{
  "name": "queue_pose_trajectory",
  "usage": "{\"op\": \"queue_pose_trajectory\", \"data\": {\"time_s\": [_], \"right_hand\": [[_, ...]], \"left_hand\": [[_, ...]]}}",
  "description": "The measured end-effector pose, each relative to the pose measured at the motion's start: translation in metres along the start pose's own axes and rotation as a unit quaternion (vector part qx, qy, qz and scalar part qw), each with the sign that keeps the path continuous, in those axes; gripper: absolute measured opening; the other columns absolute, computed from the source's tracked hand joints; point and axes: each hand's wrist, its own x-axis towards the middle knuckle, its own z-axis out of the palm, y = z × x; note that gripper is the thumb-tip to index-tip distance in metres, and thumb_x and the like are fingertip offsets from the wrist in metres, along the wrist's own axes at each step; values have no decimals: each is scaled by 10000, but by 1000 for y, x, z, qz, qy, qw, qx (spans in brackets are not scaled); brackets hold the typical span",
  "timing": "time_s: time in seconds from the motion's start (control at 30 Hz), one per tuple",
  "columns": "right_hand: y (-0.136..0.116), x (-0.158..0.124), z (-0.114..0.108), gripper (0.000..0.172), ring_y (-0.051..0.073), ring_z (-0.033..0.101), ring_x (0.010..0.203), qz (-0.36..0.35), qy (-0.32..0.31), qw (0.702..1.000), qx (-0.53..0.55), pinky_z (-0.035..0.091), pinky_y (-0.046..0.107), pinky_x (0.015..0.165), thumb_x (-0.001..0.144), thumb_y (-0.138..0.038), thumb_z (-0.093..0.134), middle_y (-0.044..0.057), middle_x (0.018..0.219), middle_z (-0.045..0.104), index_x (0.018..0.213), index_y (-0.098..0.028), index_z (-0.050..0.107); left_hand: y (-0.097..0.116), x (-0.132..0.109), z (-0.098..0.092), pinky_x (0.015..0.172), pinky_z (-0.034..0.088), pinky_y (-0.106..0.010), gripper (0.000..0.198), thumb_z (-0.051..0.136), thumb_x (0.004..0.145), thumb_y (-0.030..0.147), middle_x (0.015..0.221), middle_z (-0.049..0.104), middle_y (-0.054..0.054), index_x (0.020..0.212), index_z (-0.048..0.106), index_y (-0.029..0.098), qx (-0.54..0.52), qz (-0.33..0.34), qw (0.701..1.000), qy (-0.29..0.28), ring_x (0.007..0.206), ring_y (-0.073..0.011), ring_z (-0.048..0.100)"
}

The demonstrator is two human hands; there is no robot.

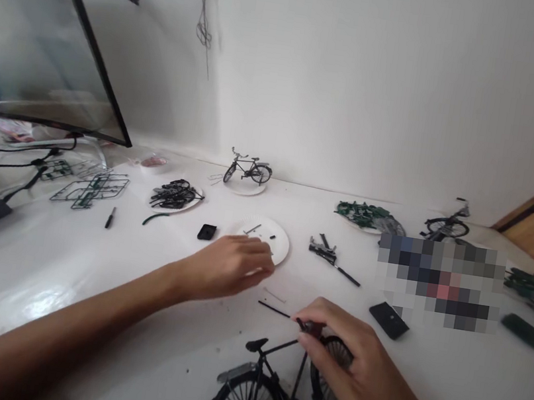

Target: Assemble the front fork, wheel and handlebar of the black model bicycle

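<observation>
A black model bicycle (275,388) stands tilted on the table in front of me, its saddle to the left and its front wheel to the right. My right hand (348,359) pinches it at the front, by the head of the frame, where the fingers hide part of it. My left hand (242,263) is over the front edge of a white plate (283,234), fingers curled down together; the fingertips and anything between them are hidden. On that plate lie a thin grey rod (253,229) and a tiny black piece (272,237). A thin black rod (273,308) lies beside my right fingertips.
Behind are a finished model bicycle (250,171) and plates of black parts (174,195) and green parts (362,215). Part frames (92,191), a small screwdriver (110,218), a black tray (206,232) and a folding tool (327,252) lie around. A monitor (46,27) stands left.
</observation>
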Motion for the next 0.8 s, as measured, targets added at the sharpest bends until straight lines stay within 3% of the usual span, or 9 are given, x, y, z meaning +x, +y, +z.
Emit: {"op": "queue_pose_trajectory", "data": {"time_s": [0.1,0.27,0.4,0.53,0.6,0.73,0.8], "right_hand": [[-2,0,1,92,160,603,917,-12,17,1000,18,472,291,842,963,-252,523,12,968,625,1029,-255,588],[-2,0,0,107,150,615,872,-18,56,997,39,481,280,812,931,-271,589,3,918,642,1017,-252,650],[2,0,1,127,141,612,832,31,49,997,50,488,271,768,896,-290,647,-10,924,642,1015,-249,655],[1,-1,0,275,146,612,879,52,14,998,43,483,278,809,835,-283,727,-19,986,643,1100,-265,656],[-2,-2,0,270,148,610,928,37,3,998,48,476,286,855,886,-295,670,-11,1016,641,1154,-274,652],[-5,-4,-1,284,138,605,1001,7,11,998,63,464,295,919,1004,-275,463,-1,1066,643,1230,-295,633],[-4,-3,-2,276,137,612,1006,18,33,997,66,468,290,916,991,-266,485,-5,1079,659,1216,-295,642]], "left_hand": [[-13,30,0,803,478,-317,201,458,992,211,1036,675,-75,1074,624,133,-3,-41,999,-9,933,-178,593],[-31,104,22,988,393,-378,255,467,960,147,1171,686,-77,1156,629,155,41,-21,997,-65,1137,-217,559],[-37,141,41,1014,349,-358,231,554,893,122,1044,734,-40,1082,672,184,32,4,994,-103,1040,-192,606],[-37,145,46,991,359,-384,223,540,864,91,944,737,-61,1022,688,147,15,-9,993,-113,918,-188,636],[-37,139,42,979,373,-401,225,543,847,90,953,729,-77,1012,688,135,-2,-26,994,-103,889,-192,639],[-35,112,26,854,459,-357,256,526,853,125,1022,699,-116,1069,665,129,-66,-73,994,-55,859,-189,634],[-31,93,17,770,493,-304,229,513,893,188,991,695,-112,1064,651,128,-118,-94,988,-37,843,-175,636]]}}
